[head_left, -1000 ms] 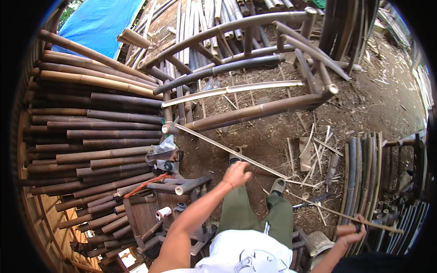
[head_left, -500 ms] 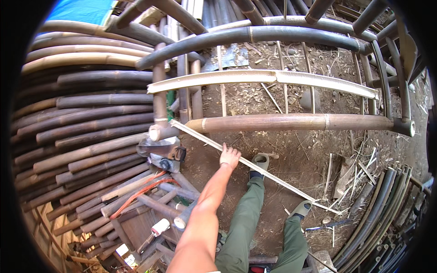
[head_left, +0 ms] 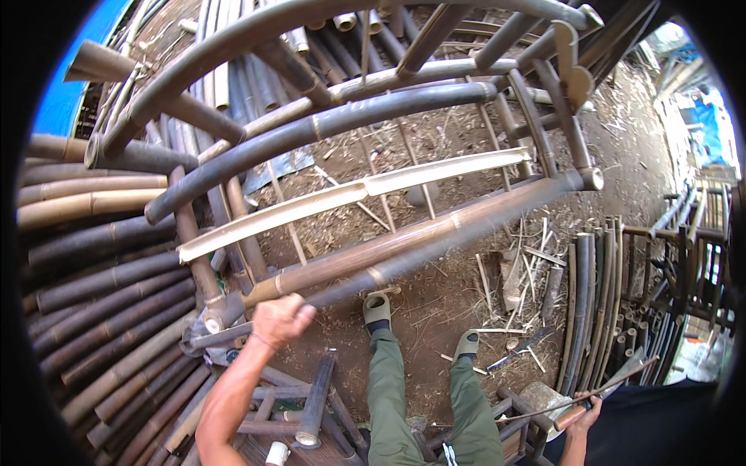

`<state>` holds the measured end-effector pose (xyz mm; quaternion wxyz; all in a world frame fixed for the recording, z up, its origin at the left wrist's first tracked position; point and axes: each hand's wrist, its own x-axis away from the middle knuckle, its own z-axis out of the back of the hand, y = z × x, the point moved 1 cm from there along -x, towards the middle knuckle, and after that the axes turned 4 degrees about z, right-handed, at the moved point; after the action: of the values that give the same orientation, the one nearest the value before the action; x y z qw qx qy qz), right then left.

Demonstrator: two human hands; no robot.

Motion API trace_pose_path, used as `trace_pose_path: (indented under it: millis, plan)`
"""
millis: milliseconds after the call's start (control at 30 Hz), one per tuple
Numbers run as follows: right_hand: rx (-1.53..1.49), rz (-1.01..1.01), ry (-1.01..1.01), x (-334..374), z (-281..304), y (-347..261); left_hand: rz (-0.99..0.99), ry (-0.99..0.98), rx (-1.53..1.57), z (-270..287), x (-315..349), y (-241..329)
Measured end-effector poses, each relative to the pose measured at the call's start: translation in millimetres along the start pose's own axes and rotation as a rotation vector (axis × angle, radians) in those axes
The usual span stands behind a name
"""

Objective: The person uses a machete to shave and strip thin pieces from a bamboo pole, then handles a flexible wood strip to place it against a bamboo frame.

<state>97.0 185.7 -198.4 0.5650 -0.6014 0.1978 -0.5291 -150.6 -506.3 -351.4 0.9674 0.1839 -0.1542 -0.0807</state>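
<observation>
My left hand [head_left: 281,320] is closed around a long split bamboo strip [head_left: 412,262], its dark outer side showing, blurred by motion. The strip slants up to the right along the front rail [head_left: 435,223] of a bamboo bench frame [head_left: 311,128]. Inside that frame a pale split bamboo slat [head_left: 311,203] lies on thin crosspieces. At the lower right my right hand [head_left: 588,415] grips a knife [head_left: 569,419] by its wooden handle, the blade pointing up and right. A thin dark stick [head_left: 536,413] passes close to this hand; whether the hand also holds it cannot be told.
Stacked bamboo poles [head_left: 93,279] fill the left side. Below my left arm stands a smaller bamboo frame [head_left: 315,404]. Upright bamboo pieces [head_left: 594,311] lean at the right, near offcuts [head_left: 513,287] on the dirt floor. A blue sheet [head_left: 66,85] hangs at the upper left.
The bamboo strip has swung up toward the front rail and turned from its pale side to its dark side. My left hand has moved left. My right hand with the knife has come into view.
</observation>
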Motion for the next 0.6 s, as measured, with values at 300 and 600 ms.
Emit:
trace_pose_path:
  millis: [300, 600]
  plan:
    - [0.016, 0.060, 0.016, 38, -29, -6, 0.048, -0.020, -0.111, 8, -42, -73]
    - [0.034, 0.086, 0.018, 39, -11, 10, 0.417, -0.129, -0.459, -11, -52, -123]
